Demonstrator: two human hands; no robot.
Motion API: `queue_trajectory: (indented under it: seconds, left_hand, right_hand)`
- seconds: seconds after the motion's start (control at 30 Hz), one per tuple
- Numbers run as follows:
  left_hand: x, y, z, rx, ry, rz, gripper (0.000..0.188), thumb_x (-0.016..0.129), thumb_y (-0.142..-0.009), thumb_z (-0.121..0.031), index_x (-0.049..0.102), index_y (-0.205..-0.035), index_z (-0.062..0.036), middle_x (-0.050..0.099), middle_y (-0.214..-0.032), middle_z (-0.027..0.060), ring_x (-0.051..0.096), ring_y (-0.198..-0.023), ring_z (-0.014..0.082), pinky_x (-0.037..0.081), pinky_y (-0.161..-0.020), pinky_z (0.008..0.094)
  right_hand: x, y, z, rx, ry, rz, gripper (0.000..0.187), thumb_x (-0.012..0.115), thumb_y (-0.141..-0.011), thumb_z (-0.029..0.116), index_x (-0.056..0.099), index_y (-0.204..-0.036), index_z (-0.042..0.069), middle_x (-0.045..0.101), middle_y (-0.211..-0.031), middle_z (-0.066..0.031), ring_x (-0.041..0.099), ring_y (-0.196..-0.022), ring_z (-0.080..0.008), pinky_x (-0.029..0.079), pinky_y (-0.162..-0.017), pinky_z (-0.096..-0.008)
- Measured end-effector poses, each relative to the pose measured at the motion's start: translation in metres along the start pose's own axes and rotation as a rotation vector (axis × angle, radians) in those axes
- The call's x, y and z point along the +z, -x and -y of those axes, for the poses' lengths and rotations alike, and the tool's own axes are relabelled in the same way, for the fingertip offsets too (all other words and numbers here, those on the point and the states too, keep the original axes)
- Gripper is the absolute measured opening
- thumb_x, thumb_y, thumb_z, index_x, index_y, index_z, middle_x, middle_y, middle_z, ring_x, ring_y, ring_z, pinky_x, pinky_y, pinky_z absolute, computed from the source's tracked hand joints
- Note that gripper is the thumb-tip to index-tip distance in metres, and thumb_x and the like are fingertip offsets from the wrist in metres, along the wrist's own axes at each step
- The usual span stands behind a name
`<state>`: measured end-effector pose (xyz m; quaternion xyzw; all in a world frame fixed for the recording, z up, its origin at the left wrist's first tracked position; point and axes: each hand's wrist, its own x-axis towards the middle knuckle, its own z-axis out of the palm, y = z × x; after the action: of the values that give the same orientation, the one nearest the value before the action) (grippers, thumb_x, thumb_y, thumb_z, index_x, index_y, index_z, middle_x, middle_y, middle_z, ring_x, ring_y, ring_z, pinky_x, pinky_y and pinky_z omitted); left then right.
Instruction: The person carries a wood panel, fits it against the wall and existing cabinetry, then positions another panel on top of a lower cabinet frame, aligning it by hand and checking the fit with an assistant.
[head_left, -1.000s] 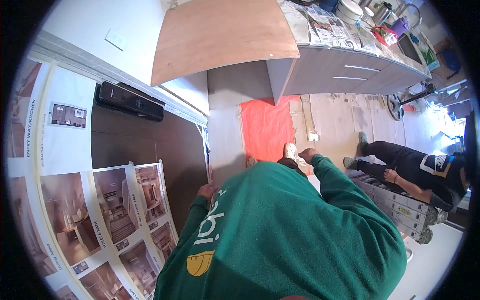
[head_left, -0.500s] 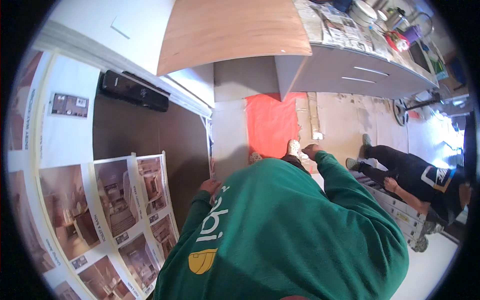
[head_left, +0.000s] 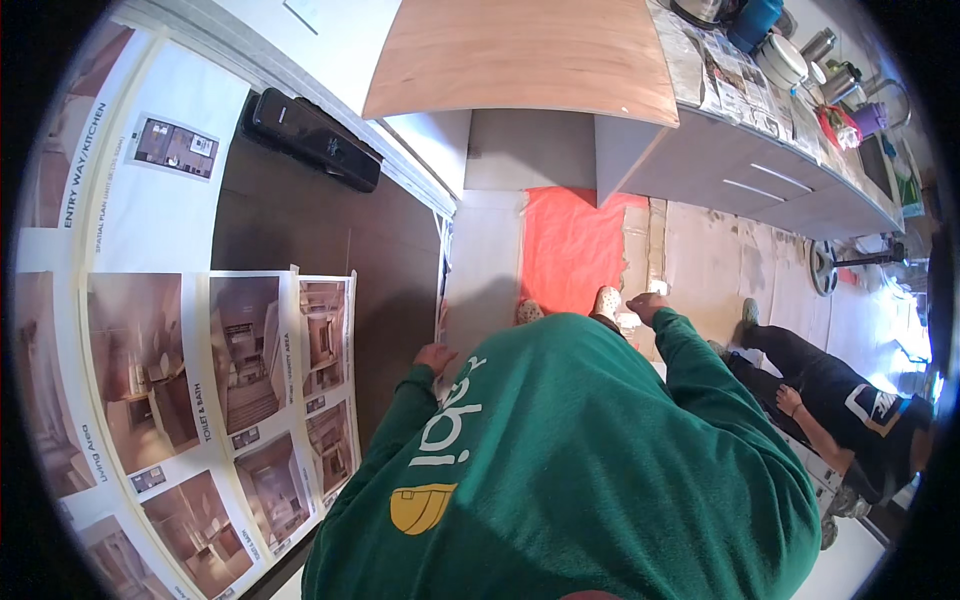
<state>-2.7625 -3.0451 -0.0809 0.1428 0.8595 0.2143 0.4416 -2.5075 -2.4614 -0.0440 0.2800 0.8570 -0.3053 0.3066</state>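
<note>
My left hand (head_left: 436,357) hangs low at my left side, beside the door frame and the dark door. Its fingers are loosely apart, and nothing shows in them. In front of my body on the right, my right hand (head_left: 648,305) hangs above the floor, its fingers loose and no object visible in it. Near it are my light speckled clogs (head_left: 606,301). A red sheet (head_left: 560,245) lies on the floor in front of my feet. My green sweatshirt hides much of what is below.
A black door lock (head_left: 312,140) and taped-up printed room pictures (head_left: 246,350) are at left. Ahead stands a cabinet with a wooden panel (head_left: 520,55). A counter (head_left: 720,110) with newspaper and kitchenware runs right. Another person (head_left: 820,390) in dark clothes is at the right.
My view has swung left, so the cabinet, counter and red sheet sit farther right in it. Both hands have shifted slightly. The other person stays at the right.
</note>
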Motion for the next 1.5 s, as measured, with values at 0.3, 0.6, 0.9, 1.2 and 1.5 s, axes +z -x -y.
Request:
queue_trajectory:
  seconds: [0.3,0.6,0.9,1.2,1.5]
  left_hand:
    - [-0.006,0.011,-0.036,-0.05,-0.008,-0.006,0.064,0.076,-0.086,-0.053,0.072,-0.126,-0.0031,0.069,-0.127,0.0225,0.067,-0.119,0.0351,0.05,-0.105,0.0425]
    - [0.005,0.015,-0.027,-0.071,-0.015,-0.043,0.064,0.077,-0.084,-0.053,0.072,-0.126,-0.005,0.072,-0.121,0.0214,0.07,-0.112,0.0331,0.053,-0.1,0.0412]
    - [0.007,0.007,-0.024,-0.098,0.013,0.013,0.067,0.075,-0.083,-0.056,0.072,-0.126,-0.005,0.07,-0.126,0.0213,0.067,-0.119,0.0337,0.05,-0.104,0.0414]
    - [0.008,0.008,-0.029,-0.075,-0.012,0.009,0.069,0.074,-0.084,-0.056,0.07,-0.129,-0.0051,0.068,-0.13,0.0218,0.065,-0.122,0.0347,0.049,-0.107,0.0409]
    - [0.008,0.016,-0.034,-0.089,0.011,0.022,0.067,0.076,-0.084,-0.054,0.07,-0.129,-0.0046,0.072,-0.122,0.0227,0.069,-0.114,0.0345,0.051,-0.103,0.041]
  right_hand:
    - [0.005,-0.002,-0.003,-0.024,0.069,-0.004,0.043,0.052,-0.101,0.042,0.075,-0.119,0.01,0.072,-0.125,-0.0112,0.066,-0.119,-0.0299,0.05,-0.106,-0.04]
    - [-0.004,0.022,0.02,0.082,-0.047,0.025,0.045,0.055,-0.099,0.045,0.076,-0.117,0.009,0.072,-0.126,-0.0133,0.066,-0.119,-0.0313,0.05,-0.105,-0.0417]
    - [0.0,0.022,0.008,0.089,-0.093,-0.005,0.048,0.06,-0.094,0.049,0.077,-0.116,0.01,0.074,-0.122,-0.0133,0.068,-0.115,-0.0326,0.05,-0.103,-0.0425]
    - [-0.003,0.027,0.005,0.041,-0.083,-0.023,0.049,0.064,-0.093,0.049,0.077,-0.116,0.008,0.073,-0.123,-0.0138,0.067,-0.117,-0.0315,0.049,-0.104,-0.0422]
    - [-0.002,0.031,0.003,0.066,-0.104,-0.019,0.049,0.059,-0.096,0.05,0.076,-0.115,0.009,0.073,-0.123,-0.0139,0.067,-0.117,-0.0336,0.051,-0.102,-0.0437]
